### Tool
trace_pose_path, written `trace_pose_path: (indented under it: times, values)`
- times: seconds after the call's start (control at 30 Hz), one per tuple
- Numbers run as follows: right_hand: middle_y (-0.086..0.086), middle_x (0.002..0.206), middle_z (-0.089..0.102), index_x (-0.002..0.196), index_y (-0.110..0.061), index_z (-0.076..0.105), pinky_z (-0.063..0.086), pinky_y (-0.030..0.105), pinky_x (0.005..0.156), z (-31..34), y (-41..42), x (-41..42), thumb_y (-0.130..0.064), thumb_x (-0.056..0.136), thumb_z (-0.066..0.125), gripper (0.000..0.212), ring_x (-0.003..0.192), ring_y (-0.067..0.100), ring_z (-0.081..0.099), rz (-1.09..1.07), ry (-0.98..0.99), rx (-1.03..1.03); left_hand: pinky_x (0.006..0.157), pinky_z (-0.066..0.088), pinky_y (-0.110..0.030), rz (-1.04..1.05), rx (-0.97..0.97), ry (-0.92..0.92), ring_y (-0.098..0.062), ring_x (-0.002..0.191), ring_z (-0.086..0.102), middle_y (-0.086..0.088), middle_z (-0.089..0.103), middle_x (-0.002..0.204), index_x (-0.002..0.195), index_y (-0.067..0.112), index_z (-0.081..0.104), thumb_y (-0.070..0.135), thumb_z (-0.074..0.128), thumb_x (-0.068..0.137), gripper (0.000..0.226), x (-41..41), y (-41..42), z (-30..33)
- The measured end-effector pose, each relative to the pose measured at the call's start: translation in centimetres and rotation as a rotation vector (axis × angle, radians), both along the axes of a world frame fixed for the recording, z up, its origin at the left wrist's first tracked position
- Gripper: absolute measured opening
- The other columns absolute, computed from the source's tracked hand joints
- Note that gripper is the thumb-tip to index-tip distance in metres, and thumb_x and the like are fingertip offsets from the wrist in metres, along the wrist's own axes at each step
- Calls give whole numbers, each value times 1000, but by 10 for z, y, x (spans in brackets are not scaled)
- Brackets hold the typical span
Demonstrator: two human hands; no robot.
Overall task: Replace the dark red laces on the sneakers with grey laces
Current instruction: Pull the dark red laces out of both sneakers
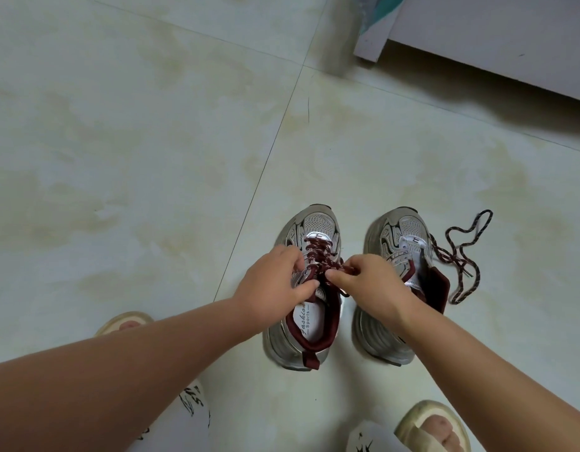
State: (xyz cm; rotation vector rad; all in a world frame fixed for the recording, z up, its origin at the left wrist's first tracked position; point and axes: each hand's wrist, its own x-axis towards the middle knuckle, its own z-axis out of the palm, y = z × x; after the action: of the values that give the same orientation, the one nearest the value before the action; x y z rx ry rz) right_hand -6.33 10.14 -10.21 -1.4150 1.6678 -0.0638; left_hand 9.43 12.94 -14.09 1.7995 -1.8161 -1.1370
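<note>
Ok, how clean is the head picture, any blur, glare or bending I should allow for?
Head view: light is soft and even, with no hard glare on the floor; the sneakers, lace and both hands, left and right, are sharp; the cabinet edge at top right looks smeared; wide-angle bend stretches the forearms at the bottom corners.

Only 1 view here — a wide-angle camera worn on the person's head, tilted steeply down and forward at the tiled floor (125,132). It sits close enough that both forearms run in from the lower corners toward the frame's centre, where the 2 sneakers (310,282) stand. The wide lens bends straight lines near the edges — the furniture base (497,37) at upper right slants.
</note>
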Motion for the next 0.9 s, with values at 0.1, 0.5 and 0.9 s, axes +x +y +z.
trace_pose_path:
  times: [0.1, 0.5, 0.9]
  values:
    - [6, 71, 62, 78, -5, 64, 46, 34, 72, 3, 1, 0, -23, 85, 65, 19, 71, 22, 57, 40, -14, -40, 68, 32, -23, -10, -6, -6, -9, 75, 41, 13, 40, 83, 87, 25, 44, 35, 64, 82, 22, -1, -1, 0]
    - [8, 106, 59, 103, -8, 56, 28, 31, 72, 20, -6, 25, -18, 92, 43, 20, 102, 29, 51, 582, 356, -496, 72, 43, -31, -67, 11, -51, -16, 78, 47, 7, 46, 84, 87, 21, 47, 17, 61, 75, 18, 1, -3, 3]
    - [1, 76, 57, 75, -18, 54, 42, 28, 68, 9, -16, -1, -21, 89, 59, 15, 72, 17, 54, 342, 98, -51, 70, 38, -26, -80, 5, -44, -11, 76, 43, 9, 45, 85, 88, 24, 47, 20, 64, 77, 20, 1, 0, 1]
